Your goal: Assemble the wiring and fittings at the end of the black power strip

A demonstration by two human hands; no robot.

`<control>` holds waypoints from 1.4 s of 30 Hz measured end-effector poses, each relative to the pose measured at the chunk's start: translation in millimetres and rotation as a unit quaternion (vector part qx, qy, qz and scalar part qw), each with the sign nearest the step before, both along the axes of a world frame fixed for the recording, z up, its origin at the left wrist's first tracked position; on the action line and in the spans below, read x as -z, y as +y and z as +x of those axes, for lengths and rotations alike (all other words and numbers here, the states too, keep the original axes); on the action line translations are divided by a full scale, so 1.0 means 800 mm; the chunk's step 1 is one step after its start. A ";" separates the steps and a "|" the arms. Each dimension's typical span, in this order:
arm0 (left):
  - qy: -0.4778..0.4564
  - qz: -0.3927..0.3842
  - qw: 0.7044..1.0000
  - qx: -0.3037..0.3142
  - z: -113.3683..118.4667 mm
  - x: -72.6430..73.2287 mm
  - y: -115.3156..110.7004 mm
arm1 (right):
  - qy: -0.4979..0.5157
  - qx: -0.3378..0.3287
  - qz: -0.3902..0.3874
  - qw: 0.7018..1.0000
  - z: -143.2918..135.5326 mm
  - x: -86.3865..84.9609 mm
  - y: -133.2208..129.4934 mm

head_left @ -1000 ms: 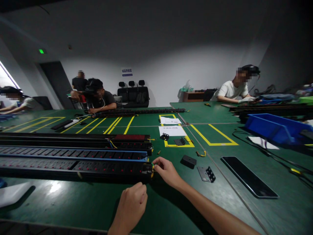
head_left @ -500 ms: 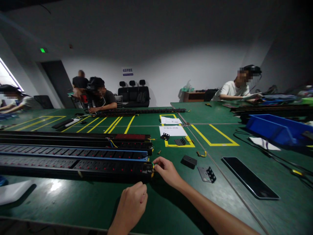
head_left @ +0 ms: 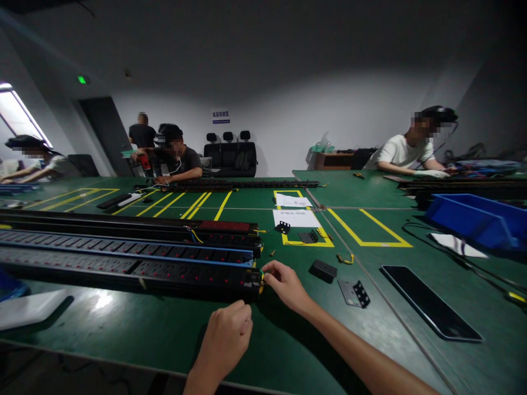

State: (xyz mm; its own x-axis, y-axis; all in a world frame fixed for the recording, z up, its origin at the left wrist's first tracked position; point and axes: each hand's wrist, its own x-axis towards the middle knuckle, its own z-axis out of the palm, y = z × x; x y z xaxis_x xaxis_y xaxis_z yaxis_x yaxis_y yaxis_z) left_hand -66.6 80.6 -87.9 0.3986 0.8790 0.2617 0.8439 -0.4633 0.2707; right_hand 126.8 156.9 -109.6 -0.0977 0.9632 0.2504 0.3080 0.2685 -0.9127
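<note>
Since the earlier frame, the head view has swung slightly left and the gloved hand (head_left: 432, 174) of the co-worker at right has lowered toward the table (head_left: 164, 329); both of the wearer's hands keep their places at the strip. Head view: the black strip (head_left: 185, 272) lies lengthwise along the table, its right end just left of the right hand (head_left: 288, 288). Yellow and green wires (head_left: 261, 284) emerge from that end, pinched between right thumb and index finger, whose tips partly cover them. Right forearm enters from lower right, wrist slightly bent, the other fingers curled. Left hand (head_left: 230, 336) is closed in a loose fist, back upward, below the strip end and apart from it; whether it holds anything cannot be told. A blue-edged strip (head_left: 164, 249) lies directly behind the black one. Right of the right hand lie a black box (head_left: 323, 270), a bracket (head_left: 354, 293) and, farther out, a phone (head_left: 430, 303). Behind these are a loose connector (head_left: 346, 259), papers (head_left: 295, 218) and a blue bin (head_left: 473, 222).
</note>
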 end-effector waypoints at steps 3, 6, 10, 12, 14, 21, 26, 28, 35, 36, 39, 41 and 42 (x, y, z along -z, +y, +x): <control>0.002 -0.004 1.000 0.000 0.000 -0.001 -0.001 | -0.004 0.000 -0.001 1.000 0.000 0.000 0.000; 0.005 -0.003 1.000 -0.002 0.000 -0.001 -0.001 | -0.004 -0.001 -0.004 1.000 0.000 0.000 0.000; 0.003 -0.004 1.000 0.000 0.001 -0.001 0.000 | -0.002 -0.003 -0.006 1.000 0.000 0.001 0.001; 0.000 -0.005 1.000 0.000 0.000 -0.002 0.000 | -0.001 -0.004 -0.007 1.000 0.001 0.002 0.002; -0.002 -0.008 1.000 0.000 0.000 -0.002 0.000 | -0.001 -0.005 -0.006 1.000 0.000 0.002 0.002; -0.004 -0.020 1.000 -0.001 0.001 -0.001 0.001 | -0.003 0.000 0.001 1.000 -0.001 0.002 0.001; -0.002 -0.020 1.000 -0.001 0.001 0.000 0.002 | -0.004 0.000 0.000 1.000 0.000 0.000 0.000; -0.001 -0.020 1.000 -0.002 0.001 0.000 0.002 | -0.004 -0.002 -0.002 1.000 0.000 0.000 0.001; 0.004 -0.014 1.000 0.001 0.000 0.001 0.002 | -0.008 0.001 0.001 1.000 0.001 -0.005 0.000; 0.005 -0.012 1.000 0.002 0.000 0.001 0.002 | -0.010 0.002 0.001 1.000 0.001 -0.006 0.000; 0.008 -0.007 1.000 0.004 0.000 0.001 0.003 | -0.014 0.005 0.002 1.000 0.000 -0.007 -0.001; 0.010 -0.005 1.000 0.005 -0.001 0.002 0.003 | -0.013 0.004 0.001 1.000 0.000 -0.006 0.000; 0.011 -0.004 1.000 0.005 -0.001 0.003 0.003 | -0.013 0.003 0.001 1.000 -0.001 -0.006 0.001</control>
